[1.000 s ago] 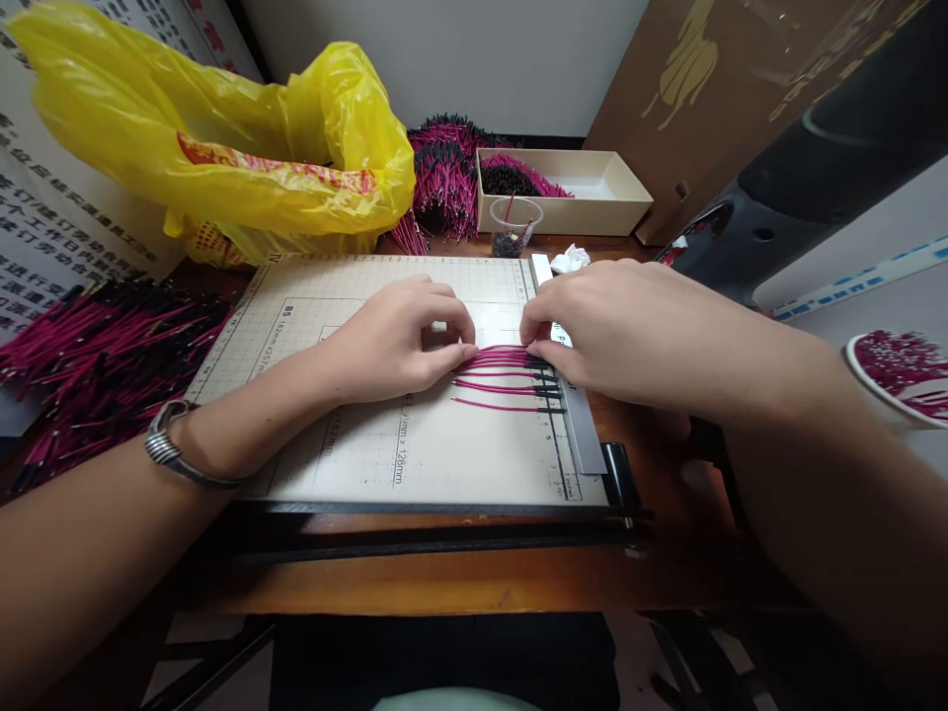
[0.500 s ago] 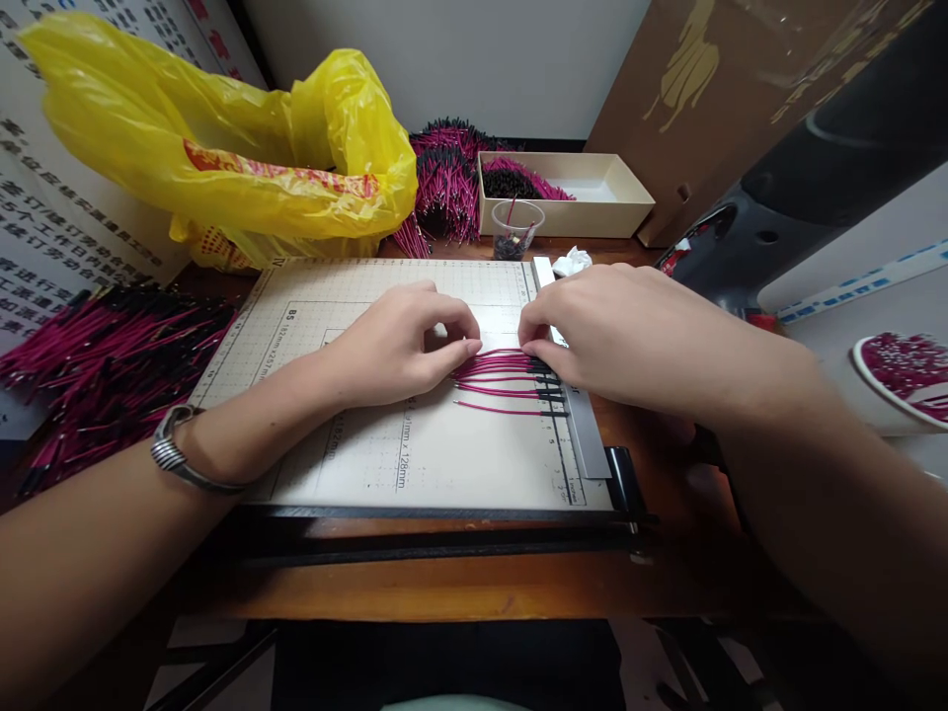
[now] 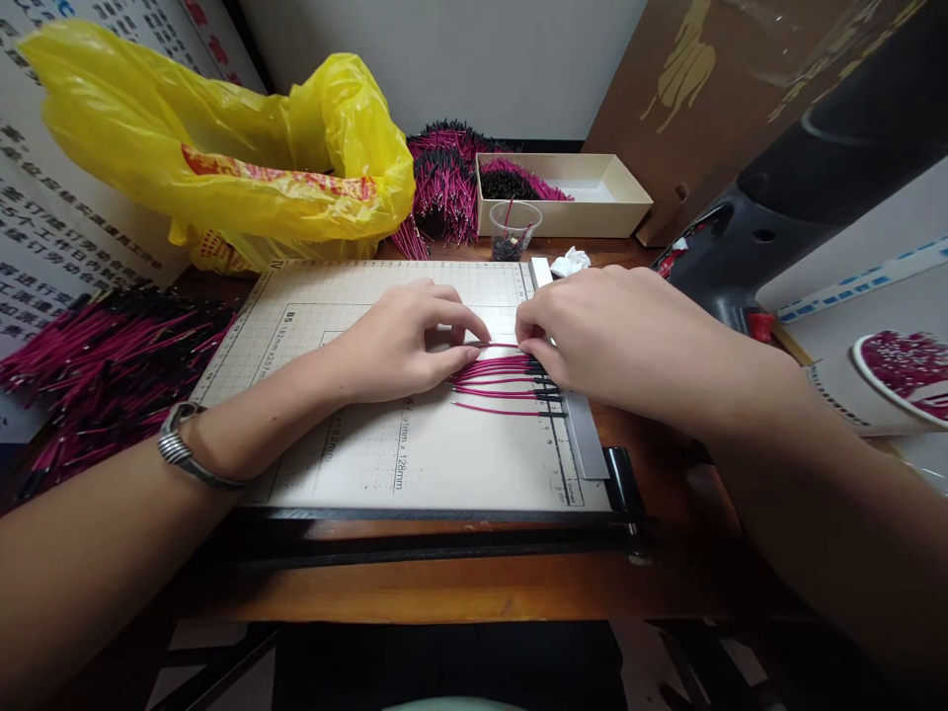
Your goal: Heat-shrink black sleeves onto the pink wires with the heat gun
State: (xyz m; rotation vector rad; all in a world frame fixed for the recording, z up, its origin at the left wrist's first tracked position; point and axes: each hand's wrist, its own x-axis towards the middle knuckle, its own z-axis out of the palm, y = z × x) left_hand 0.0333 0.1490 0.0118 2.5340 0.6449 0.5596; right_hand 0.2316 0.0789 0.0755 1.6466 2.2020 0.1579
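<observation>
A magenta wire stretches between my two hands, above a row of several similar wires with black right ends. At its left end the thumb and index finger of my left hand close around it. My right hand pinches its right end, and the fingers hide that tip. Under both hands lies a cream paper cutter board with printed grid lines. The row's black ends rest at the cutter's grey metal edge strip, partly covered by my right hand.
Piles of magenta wires lie at the left and back. A yellow plastic bag stands behind the board. Also behind are a clear cup, a cream box and crumpled tissue. A white tub of wires stands right.
The wire between my hands now shows apart from the row, slightly farther back. My left index finger has stretched a little to the right; my right hand is almost in the same place.
</observation>
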